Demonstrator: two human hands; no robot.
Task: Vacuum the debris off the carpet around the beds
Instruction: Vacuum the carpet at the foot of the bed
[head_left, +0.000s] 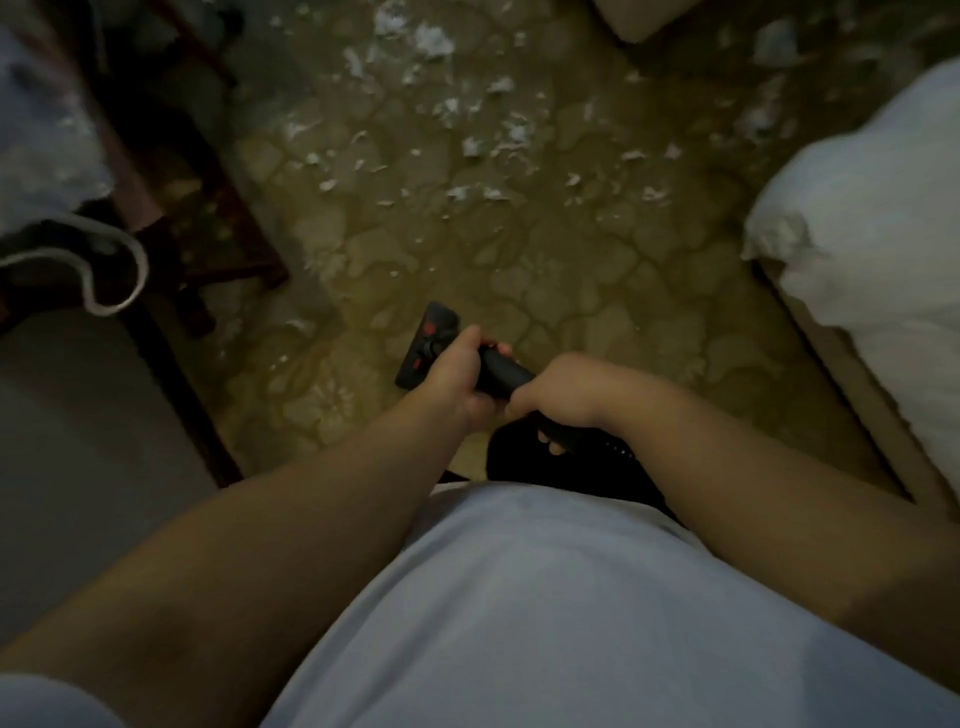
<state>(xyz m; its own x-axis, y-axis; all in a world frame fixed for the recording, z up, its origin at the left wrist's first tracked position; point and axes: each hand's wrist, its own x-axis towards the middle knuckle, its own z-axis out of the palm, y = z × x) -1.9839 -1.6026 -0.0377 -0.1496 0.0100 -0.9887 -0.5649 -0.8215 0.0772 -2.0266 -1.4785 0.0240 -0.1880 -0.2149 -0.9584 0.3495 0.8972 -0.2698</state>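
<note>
While my fingers curl tight around the black vacuum wand, my left hand grips it higher up the tube and my right hand wraps the handle end nearer my body, fingertips tucked under it. Both fists are closed fully on the wand, side by side and almost touching. Just beyond my left hand, the vacuum head, black with red marks, sits on the carpet near its left edge. Ahead of it, white scraps of debris lie scattered across the far half of the carpet, thickest toward the far edge. A white bed borders the carpet's right edge. Along the left edge stands a dark wooden frame, with a white cord looped beside it. My pale shirt fills the near view.
</note>
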